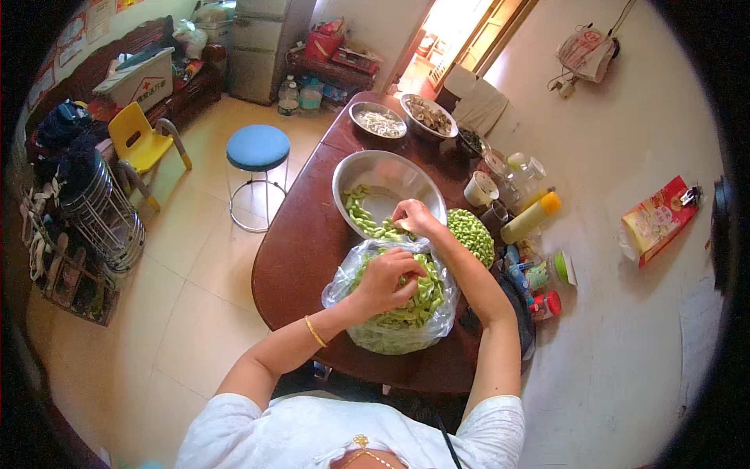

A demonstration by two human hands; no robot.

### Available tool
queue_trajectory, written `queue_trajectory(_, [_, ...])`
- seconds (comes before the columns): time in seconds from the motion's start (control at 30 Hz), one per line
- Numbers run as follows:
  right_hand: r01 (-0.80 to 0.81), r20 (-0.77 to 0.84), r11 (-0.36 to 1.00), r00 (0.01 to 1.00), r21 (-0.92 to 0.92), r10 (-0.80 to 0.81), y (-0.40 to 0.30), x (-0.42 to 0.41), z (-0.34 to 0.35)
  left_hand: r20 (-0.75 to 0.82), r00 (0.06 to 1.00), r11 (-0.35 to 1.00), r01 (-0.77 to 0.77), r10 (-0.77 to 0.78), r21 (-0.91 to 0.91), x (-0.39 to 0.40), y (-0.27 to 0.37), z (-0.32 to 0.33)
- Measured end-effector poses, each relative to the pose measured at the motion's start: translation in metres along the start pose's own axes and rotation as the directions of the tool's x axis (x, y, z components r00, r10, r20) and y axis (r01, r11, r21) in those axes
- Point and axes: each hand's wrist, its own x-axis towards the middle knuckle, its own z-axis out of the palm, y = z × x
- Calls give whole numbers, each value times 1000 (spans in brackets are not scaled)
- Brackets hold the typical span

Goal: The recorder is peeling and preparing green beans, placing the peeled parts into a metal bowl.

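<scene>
A clear plastic bag (389,343) full of green bean pods (430,293) sits on the table before me. My left hand (391,280) hovers over or rests on those pods, its fingers curled; whether something is between them is hidden. Just beyond the bag stands a wide stainless steel basin (389,161). Plump green pods (360,214) lie along its left and near sides. My right hand (416,217) reaches over the basin's near rim, fingertips down at the pods; what they pinch cannot be made out. Right of the basin is a heap of shelled green beans (471,234), partly behind my right forearm.
The dark wooden table (293,258) also carries a metal dish of pale strips (381,122), a bowl of brown pieces (430,116), a white cup (481,189), a yellow-capped bottle (531,218) and several jars along the wall. A blue stool (258,149) stands to the left.
</scene>
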Motion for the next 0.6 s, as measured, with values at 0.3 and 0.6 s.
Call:
queue_trajectory(0.3, [43,-310,894,945,446,108,-41,-52,-46,-98,981,980,153,-166,-127,-2,-4,7])
queue_trajectory(0.6, [197,-508,764,840,614,192,-118,-165,-21,-84,901,771,313,-426,-555,-1,-8,9])
